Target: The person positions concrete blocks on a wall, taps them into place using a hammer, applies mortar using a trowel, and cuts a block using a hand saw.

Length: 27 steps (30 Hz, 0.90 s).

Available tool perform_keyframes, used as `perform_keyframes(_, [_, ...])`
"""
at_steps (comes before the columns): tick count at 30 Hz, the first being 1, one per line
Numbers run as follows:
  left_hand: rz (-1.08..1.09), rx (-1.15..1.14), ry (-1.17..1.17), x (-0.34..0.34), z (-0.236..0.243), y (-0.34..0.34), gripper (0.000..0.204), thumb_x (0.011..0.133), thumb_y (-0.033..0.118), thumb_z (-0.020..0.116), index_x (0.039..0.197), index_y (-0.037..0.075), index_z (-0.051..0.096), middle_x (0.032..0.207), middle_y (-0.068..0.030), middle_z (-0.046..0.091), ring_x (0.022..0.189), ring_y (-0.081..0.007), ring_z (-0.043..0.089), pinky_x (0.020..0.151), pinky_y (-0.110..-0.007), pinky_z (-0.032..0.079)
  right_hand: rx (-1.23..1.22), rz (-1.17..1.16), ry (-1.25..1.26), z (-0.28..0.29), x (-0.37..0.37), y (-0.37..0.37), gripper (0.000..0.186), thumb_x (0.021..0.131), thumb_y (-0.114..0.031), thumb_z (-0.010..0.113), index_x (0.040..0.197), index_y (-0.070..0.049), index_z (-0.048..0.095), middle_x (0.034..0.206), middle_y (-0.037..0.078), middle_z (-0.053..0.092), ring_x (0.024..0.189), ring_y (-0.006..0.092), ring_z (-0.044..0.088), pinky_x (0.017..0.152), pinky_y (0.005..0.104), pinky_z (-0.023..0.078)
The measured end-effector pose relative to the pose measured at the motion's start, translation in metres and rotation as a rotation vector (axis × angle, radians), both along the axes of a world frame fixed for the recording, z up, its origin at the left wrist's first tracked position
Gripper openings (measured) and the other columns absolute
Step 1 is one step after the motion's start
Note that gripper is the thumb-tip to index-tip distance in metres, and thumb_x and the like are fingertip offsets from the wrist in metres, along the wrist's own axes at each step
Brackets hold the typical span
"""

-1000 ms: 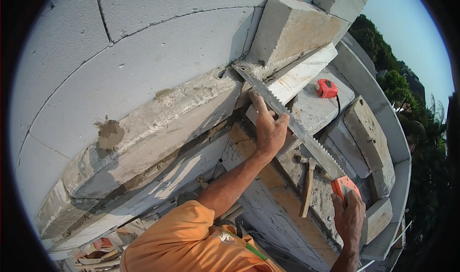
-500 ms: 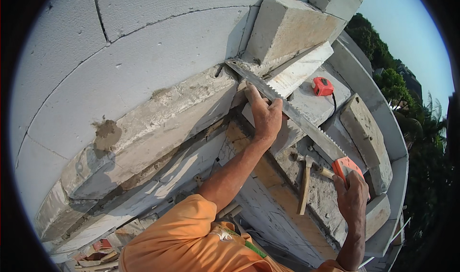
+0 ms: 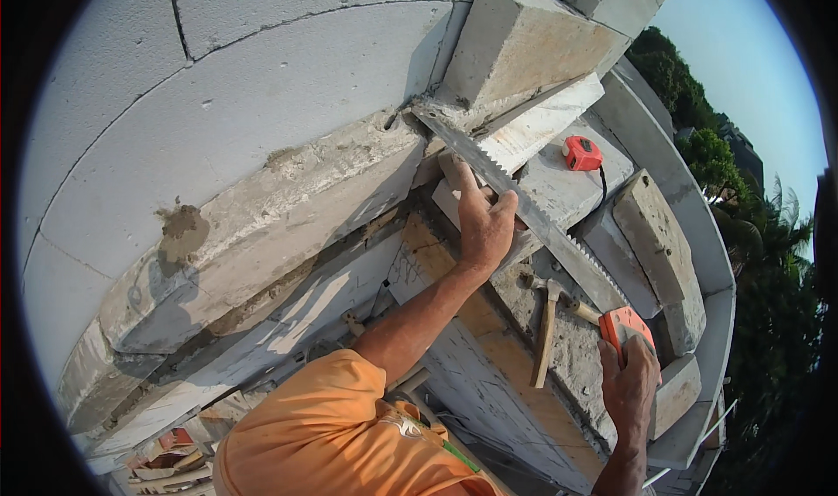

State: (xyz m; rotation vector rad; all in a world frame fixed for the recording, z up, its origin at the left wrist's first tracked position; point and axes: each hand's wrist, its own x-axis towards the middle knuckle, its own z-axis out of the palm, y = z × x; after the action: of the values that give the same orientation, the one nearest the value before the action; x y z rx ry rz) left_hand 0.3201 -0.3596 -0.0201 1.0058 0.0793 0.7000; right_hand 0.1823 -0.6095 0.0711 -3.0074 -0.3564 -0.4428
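My right hand grips the orange handle of a handsaw at the lower right. Its long toothed blade runs diagonally up to the left, with the tip near the curved block wall and the teeth facing up and right. My left hand lies against a pale block beside the blade's smooth back edge. Its thumb and index finger are spread; the other fingers are partly hidden. Just left of the saw handle, a claw hammer lies on rough concrete, with another wooden handle partly under the blade.
A red tape measure sits on a pale block beyond the blade. Loose grey blocks lie at right inside a curved low wall. A large block stands at the top. A concrete ledge follows the wall at left.
The saw handle and my right hand have come slightly nearer to me, and the blade's angle has shifted a little. My left hand stays by the blade. The whole view has shifted slightly.
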Motion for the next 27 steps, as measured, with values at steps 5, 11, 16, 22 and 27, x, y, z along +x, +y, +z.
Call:
perform_keyframes(5, [0.068,0.01,0.155,0.025,-0.004,0.029,0.09,0.083,-0.004,0.054,0.154,-0.013,0.0,0.07,0.002,0.046,0.058,-0.0051,0.04,0.049,-0.022,0.034,-0.053,0.126,-0.155,-0.009,0.038,0.025,0.033,0.089,-0.021,0.073,0.077,-0.001,0.048,0.071,0.02,0.053,0.068,0.0417,0.054,0.064,0.0512,0.039])
perform_keyframes(11, [-0.021,0.018,0.076,0.01,-0.018,0.004,0.093,0.084,-0.003,0.053,0.155,-0.007,-0.006,0.071,0.0024,0.046,0.061,-0.0034,0.04,0.052,-0.02,0.036,-0.016,-0.016,0.048,-0.005,0.006,-0.003,0.034,0.087,-0.02,0.074,0.078,0.0,0.049,0.073,0.021,0.055,0.07,0.0423,0.055,0.066,0.0507,0.04])
perform_keyframes(16, [-0.01,0.014,0.144,0.019,-0.01,0.013,0.09,0.085,0.0,0.054,0.154,-0.011,-0.003,0.071,0.0008,0.047,0.062,-0.0062,0.043,0.054,-0.023,0.039,-0.042,-0.019,0.021,0.006,0.033,0.006,0.036,0.086,-0.017,0.075,0.075,-0.001,0.045,0.069,0.019,0.05,0.066,0.039,0.05,0.064,0.0497,0.038])
perform_keyframes(22, [0.022,-0.008,0.026,0.009,-0.004,-0.01,0.085,0.087,-0.001,0.053,0.152,-0.013,-0.001,0.077,-0.0048,0.055,0.063,-0.0083,0.049,0.052,-0.025,0.041,-0.058,-0.017,-0.023,0.006,0.014,-0.01,0.035,0.086,-0.018,0.075,0.076,0.0,0.046,0.068,0.018,0.049,0.067,0.0399,0.051,0.063,0.0497,0.037])
perform_keyframes(27, [0.001,0.001,0.123,0.018,-0.003,0.016,0.09,0.086,-0.004,0.053,0.154,-0.01,-0.006,0.082,-0.0036,0.053,0.067,-0.0052,0.045,0.056,-0.021,0.039,-0.028,-0.007,0.116,0.008,0.042,0.011,0.032,0.087,-0.019,0.074,0.079,0.0,0.049,0.071,0.02,0.052,0.068,0.042,0.053,0.066,0.0509,0.039])
